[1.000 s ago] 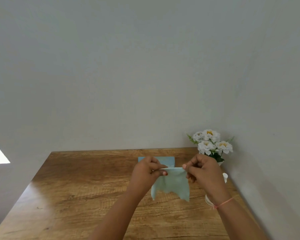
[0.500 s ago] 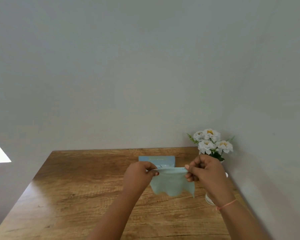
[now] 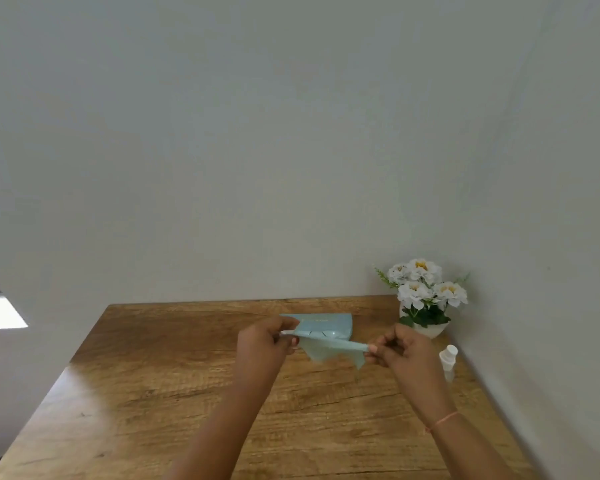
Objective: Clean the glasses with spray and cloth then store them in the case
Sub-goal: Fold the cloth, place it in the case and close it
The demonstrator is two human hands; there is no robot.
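Observation:
A pale blue-green cloth is stretched in the air between my two hands above the wooden table. My left hand pinches its left corner and my right hand pinches its right corner, lower down, so the top edge slants. Behind the cloth a light blue glasses case lies on the table, partly hidden. A small white-capped spray bottle stands to the right of my right hand. The glasses are not in sight.
A white pot of white flowers stands in the back right corner against the wall. The wall runs close along the table's right edge and back edge.
My hands have moved apart, pulling the cloth wider and flatter. The right hand has dropped lower, and the spray bottle now shows beside it.

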